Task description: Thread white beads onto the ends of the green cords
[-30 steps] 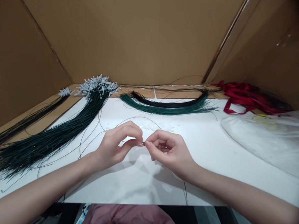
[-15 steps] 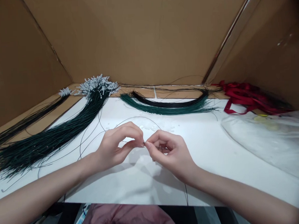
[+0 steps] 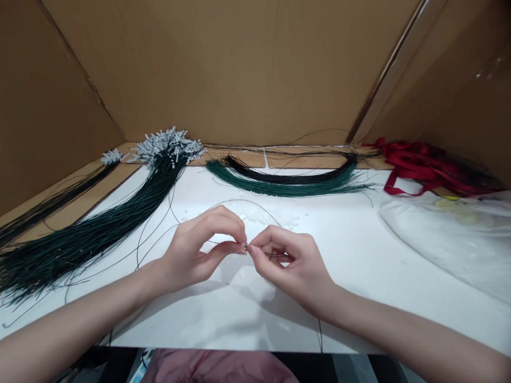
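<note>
Above the white board, my left hand (image 3: pixel 204 243) and my right hand (image 3: pixel 295 261) meet fingertip to fingertip. Thumb and forefinger of the left are pinched together at the end of a thin dark wire (image 3: pixel 276 254). The right thumb and forefinger pinch the same wire, which runs back under the right palm. A tiny pale spot shows between the fingertips, too small to name. Behind the hands, small white beads (image 3: pixel 261 215) lie scattered on the board, and a loose dark wire arches over them.
At left lies a big bundle of green wires (image 3: pixel 112 227) with white beaded tips (image 3: pixel 167 146); a smaller bundle (image 3: pixel 59 199) lies beyond. Green and black wires (image 3: pixel 289 184) curve at the back. Red ribbon (image 3: pixel 425 165) and a clear plastic bag (image 3: pixel 464 243) are at right. Cardboard walls (image 3: pixel 240 61) enclose the board (image 3: pixel 361 254).
The hands stay nearly in place, still pinching at the fingertips. The left fingertips have shifted very slightly, and a pale spot shows more between the fingers.
</note>
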Demonstrator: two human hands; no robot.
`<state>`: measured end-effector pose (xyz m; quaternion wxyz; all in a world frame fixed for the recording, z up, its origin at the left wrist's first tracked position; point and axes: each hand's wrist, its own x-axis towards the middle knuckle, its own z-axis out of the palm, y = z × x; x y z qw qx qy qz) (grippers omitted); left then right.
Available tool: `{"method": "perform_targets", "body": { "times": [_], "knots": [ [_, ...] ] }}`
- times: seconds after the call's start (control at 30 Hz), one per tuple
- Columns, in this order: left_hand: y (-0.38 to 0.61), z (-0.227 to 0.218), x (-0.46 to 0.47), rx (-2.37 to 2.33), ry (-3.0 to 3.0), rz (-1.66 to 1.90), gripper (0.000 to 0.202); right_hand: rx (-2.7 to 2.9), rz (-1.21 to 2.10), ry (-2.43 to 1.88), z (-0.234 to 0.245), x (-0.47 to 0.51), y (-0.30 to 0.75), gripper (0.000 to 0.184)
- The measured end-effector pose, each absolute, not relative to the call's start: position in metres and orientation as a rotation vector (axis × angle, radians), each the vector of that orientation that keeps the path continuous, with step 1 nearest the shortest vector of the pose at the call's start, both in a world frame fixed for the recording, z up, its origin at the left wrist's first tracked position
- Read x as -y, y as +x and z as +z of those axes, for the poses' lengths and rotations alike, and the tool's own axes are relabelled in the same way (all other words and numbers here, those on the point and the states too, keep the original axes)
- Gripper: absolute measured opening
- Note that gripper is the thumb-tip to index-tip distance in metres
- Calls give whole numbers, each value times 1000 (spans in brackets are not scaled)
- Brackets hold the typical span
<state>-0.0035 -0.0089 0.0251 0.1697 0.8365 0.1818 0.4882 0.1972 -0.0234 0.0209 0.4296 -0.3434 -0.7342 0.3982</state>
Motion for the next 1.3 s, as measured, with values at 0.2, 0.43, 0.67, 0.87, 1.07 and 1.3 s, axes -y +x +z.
{"method": "perform_targets", "body": {
  "times": [0.2,0.43,0.67,0.87,1.07,1.3],
  "knots": [
    [-6,25,9,-619,2296,1297,30,1899,885,-835,22,23,198,9],
    [-7,27,13,-708,2279,1236,22,1915,880,-836,23,21,198,8],
    [-6,31,13,-718,2243,1196,22,1932,983,-816,25,20,200,12],
    [-6,35,12,-726,2170,1141,21,2032,870,-773,22,17,201,12],
    [-8,38,13,-750,2207,1042,17,2109,747,-728,20,16,201,13],
    [-10,40,13,-794,2207,1010,26,2092,819,-780,17,14,201,10]
  ]
}}
